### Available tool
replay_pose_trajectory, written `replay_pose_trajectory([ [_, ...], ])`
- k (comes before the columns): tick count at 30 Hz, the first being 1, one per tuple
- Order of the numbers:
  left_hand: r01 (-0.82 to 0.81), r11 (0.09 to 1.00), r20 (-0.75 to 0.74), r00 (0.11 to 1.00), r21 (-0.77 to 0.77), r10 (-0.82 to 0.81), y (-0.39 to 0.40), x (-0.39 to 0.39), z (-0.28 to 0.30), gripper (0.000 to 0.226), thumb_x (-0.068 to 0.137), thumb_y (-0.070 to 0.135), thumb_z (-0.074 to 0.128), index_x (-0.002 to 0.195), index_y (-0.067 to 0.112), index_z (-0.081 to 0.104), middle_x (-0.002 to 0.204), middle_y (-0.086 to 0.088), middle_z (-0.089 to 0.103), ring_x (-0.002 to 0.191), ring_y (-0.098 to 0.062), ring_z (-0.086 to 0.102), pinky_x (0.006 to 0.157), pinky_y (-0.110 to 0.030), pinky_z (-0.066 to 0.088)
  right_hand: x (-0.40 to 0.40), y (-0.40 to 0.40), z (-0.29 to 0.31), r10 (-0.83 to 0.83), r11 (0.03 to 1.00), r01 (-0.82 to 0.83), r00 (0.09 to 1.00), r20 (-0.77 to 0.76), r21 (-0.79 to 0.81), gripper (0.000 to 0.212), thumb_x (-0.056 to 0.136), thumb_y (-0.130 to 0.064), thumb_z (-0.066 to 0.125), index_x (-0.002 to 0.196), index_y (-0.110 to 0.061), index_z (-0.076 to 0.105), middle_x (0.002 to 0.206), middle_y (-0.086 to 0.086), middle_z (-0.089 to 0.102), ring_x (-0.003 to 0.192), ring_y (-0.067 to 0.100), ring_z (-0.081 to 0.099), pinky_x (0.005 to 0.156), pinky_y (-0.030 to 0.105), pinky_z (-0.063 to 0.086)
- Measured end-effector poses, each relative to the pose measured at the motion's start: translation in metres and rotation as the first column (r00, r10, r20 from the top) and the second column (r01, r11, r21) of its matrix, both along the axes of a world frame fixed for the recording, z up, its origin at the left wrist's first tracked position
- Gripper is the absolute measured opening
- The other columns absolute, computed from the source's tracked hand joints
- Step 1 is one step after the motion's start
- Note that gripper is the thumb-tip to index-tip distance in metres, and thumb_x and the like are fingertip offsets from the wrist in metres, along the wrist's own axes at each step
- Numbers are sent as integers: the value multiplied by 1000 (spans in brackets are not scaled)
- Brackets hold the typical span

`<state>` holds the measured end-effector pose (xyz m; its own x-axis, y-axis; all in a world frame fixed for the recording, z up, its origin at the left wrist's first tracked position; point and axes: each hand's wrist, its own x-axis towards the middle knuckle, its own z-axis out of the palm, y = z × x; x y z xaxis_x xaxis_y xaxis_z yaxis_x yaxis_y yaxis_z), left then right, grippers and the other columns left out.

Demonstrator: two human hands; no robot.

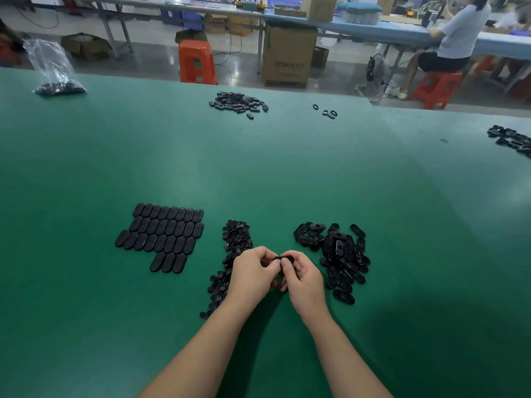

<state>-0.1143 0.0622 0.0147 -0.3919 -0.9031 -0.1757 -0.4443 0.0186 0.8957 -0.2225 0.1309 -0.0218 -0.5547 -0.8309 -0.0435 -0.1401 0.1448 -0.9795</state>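
Left hand [253, 275] and right hand [301, 278] meet over a green table [287, 173], fingers curled, pinching one black oval part [283, 258] (mostly hidden) between piles.

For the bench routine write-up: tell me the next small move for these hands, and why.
Probably carry the black oval piece, pinched between the left hand and right hand, over to the laid-out rows on the left. Their nearest row holds only three pieces, so a place lies open beside it. Whether the piece is fully assembled cannot be seen.
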Motion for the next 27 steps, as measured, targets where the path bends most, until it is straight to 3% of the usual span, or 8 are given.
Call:
replay_pose_trajectory([
  [9,33,998,22,999,-52,-31,-1,-1,0,12,92,18,66,81,21,70,65,6,70,49,-10,66,54,-22,53,2,-2,1,-40,999,40,999,0,22,7,102,-14,58,98,-17,63,79,0,73,53,11,59,49,24,50],
  [13,41,996,27,999,-83,-39,0,1,-1,12,92,18,65,83,23,71,67,8,70,49,-9,66,57,-25,56,2,-2,1,-36,999,36,999,-7,33,6,103,-14,57,99,-15,62,80,4,72,57,13,59,50,27,51],
  [15,44,993,39,998,-113,-39,0,1,-2,10,91,18,65,88,23,72,72,10,70,53,-7,65,63,-28,58,2,-2,1,-34,999,35,999,-13,30,7,102,-14,58,97,-15,63,78,5,71,58,13,59,50,25,51],
  [17,67,974,84,995,-218,-50,2,1,-4,16,91,18,65,105,23,72,81,13,69,64,-1,62,71,-21,55,2,-1,2,-32,999,32,999,-12,23,9,103,-15,57,96,-16,63,74,4,70,55,10,57,49,23,50],
  [19,125,932,145,986,-339,-79,3,2,-6,31,94,20,63,124,26,65,91,10,67,76,-4,62,75,-17,50,1,-1,2,-25,999,25,1000,-10,19,10,103,-16,56,96,-17,63,68,1,68,51,10,56,49,23,49],
  [20,171,902,186,977,-395,-104,2,3,-7,33,95,22,61,127,27,61,95,8,68,82,-8,62,78,-21,50,0,-1,2,-23,1000,23,1000,-9,18,11,104,-16,56,96,-18,63,64,0,66,50,11,55,49,24,49],
  [24,323,743,354,927,-586,-124,0,9,-9,23,97,28,55,119,29,62,96,7,68,83,-17,65,72,-35,52,-1,-1,2,-15,1000,14,1000,15,13,17,105,-14,51,98,-19,66,60,-3,63,47,13,54,49,27,48],
  [27,287,663,335,941,-691,-58,-2,18,-3,19,92,24,65,110,27,70,93,8,66,75,-16,65,56,-32,52,0,-1,2,8,1000,-6,997,72,-16,18,106,-14,51,106,-19,68,65,-1,65,52,15,57,50,29,50],
])
